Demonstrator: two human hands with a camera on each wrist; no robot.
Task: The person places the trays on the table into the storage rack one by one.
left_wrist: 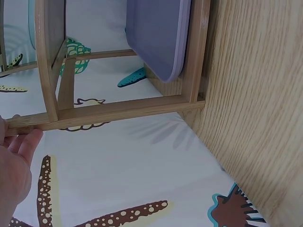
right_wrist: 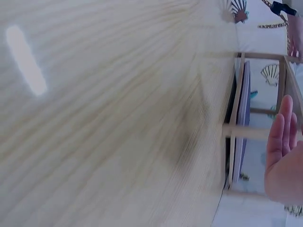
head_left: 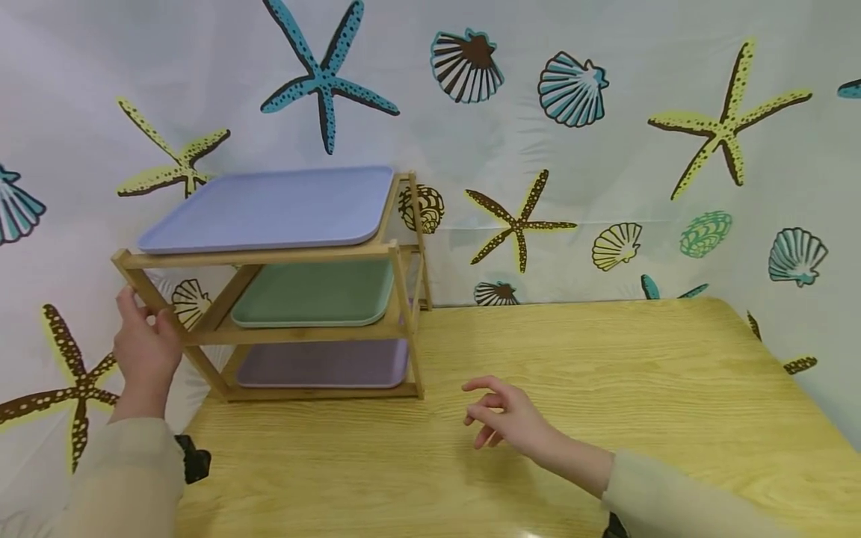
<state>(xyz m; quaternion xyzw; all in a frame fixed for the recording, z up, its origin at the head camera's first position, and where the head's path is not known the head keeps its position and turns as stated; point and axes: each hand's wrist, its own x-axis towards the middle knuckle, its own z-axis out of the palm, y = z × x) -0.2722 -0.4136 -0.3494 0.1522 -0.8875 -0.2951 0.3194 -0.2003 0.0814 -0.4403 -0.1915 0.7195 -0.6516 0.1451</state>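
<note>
A three-tier bamboo rack [head_left: 269, 258] stands at the back left of a wooden table [head_left: 605, 373]. It carries a blue tray [head_left: 269, 205] on top, a green tray [head_left: 316, 295] in the middle and a purple tray [head_left: 323, 362] at the bottom. My left hand [head_left: 144, 340] grips the rack's slanted left leg, thumb in front and fingers behind. In the left wrist view the left hand [left_wrist: 16, 161] lies against the leg [left_wrist: 118, 111], below the purple tray [left_wrist: 158, 33]. My right hand [head_left: 504, 418] hovers over the table to the rack's right, fingers loosely curled, holding nothing.
A curtain [head_left: 605, 149] printed with starfish and shells hangs close behind the table and to its left. The table's right edge runs at the far right. A small black object [head_left: 195, 457] sits by my left sleeve. In the right wrist view the rack [right_wrist: 234, 118] is beyond my fingers [right_wrist: 284, 132].
</note>
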